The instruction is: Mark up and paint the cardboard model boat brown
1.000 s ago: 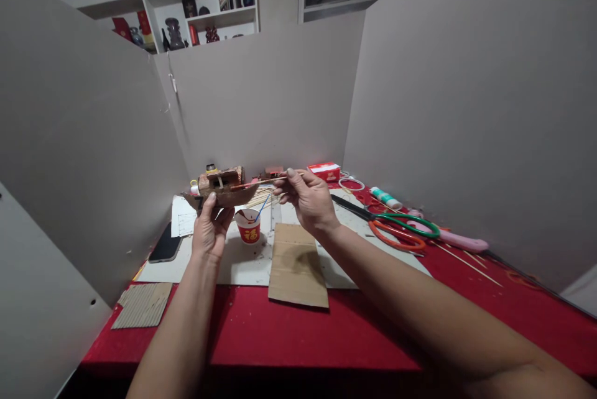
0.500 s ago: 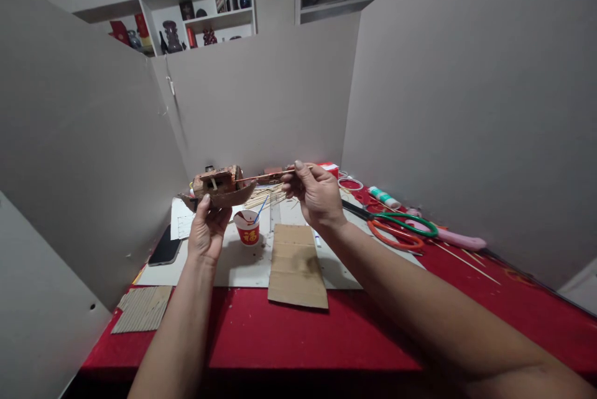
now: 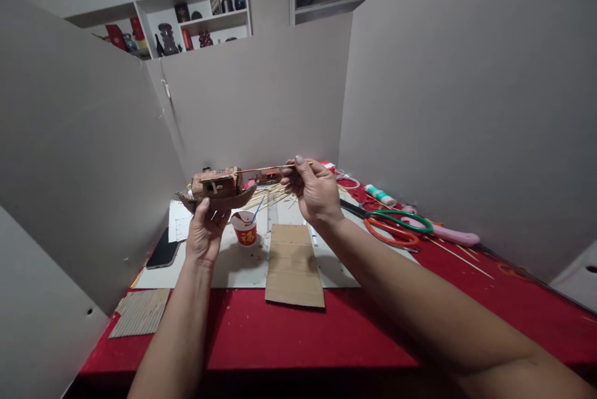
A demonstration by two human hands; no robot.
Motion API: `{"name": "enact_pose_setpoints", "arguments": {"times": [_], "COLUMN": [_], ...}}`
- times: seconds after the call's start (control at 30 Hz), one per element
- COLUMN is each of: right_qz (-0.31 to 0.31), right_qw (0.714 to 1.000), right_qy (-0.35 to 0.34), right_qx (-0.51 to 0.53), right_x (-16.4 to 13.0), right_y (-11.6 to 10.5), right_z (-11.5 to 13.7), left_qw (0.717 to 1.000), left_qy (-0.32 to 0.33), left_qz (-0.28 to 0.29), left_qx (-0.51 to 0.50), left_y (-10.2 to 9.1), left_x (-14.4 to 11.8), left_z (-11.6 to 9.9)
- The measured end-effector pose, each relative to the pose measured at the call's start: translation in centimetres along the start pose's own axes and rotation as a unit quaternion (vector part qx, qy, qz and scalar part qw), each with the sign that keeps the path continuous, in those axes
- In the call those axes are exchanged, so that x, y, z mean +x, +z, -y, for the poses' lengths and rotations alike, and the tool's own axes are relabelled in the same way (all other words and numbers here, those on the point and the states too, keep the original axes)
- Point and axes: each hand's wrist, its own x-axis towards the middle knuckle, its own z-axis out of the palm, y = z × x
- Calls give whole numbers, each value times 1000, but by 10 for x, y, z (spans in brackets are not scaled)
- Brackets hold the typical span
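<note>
A small brown model boat [image 3: 219,201] with a cabin is held up above the table in my left hand [image 3: 205,234], thumb on the near side of its hull and fingers beneath. My right hand [image 3: 316,191] pinches a thin wooden stick [image 3: 268,169] between thumb and fingers. The stick lies nearly level, and its reddish far end meets the upper right part of the cabin. Just below the boat stands a red and white paper cup [image 3: 245,232] with brown-red smears inside and a blue stick [image 3: 258,209] leaning in it.
Cardboard [image 3: 293,268] lies on a white board [image 3: 233,275] over the red tablecloth [image 3: 261,343]. A phone [image 3: 163,250] and corrugated card [image 3: 140,313] are at left. Scissors [image 3: 396,228], a glue bottle [image 3: 380,194] and a pink tool [image 3: 448,235] lie right. Grey panels enclose the table.
The stick's tip has moved up from the cabin's side to near its roof edge. My right hand has risen slightly, and the view has shifted a little.
</note>
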Motion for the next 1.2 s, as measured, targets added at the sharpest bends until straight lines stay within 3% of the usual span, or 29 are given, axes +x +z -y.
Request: {"name": "enact_pose_setpoints", "arguments": {"times": [0.4,0.73,0.9,1.03,1.2], "right_qz": [41,-2,21,1,30], "right_qw": [999,1000,999,1000,997], "right_qy": [33,9,20,14,4], "right_qx": [-6,8,22,24,-72], "right_x": [-3,3,1,5,2], "right_y": [-3,-1,-1,-6,-7], "right_z": [0,5,6,3,-11], "left_qw": [1000,999,999,999,998], "left_qy": [19,16,26,37,57], "left_qz": [12,48,41,25,-21], "left_qx": [7,15,5,-9,-7], "left_y": [0,1,2,0,-9], "left_x": [1,-2,-2,1,11], "left_z": [0,0,-2,-5,-8]}}
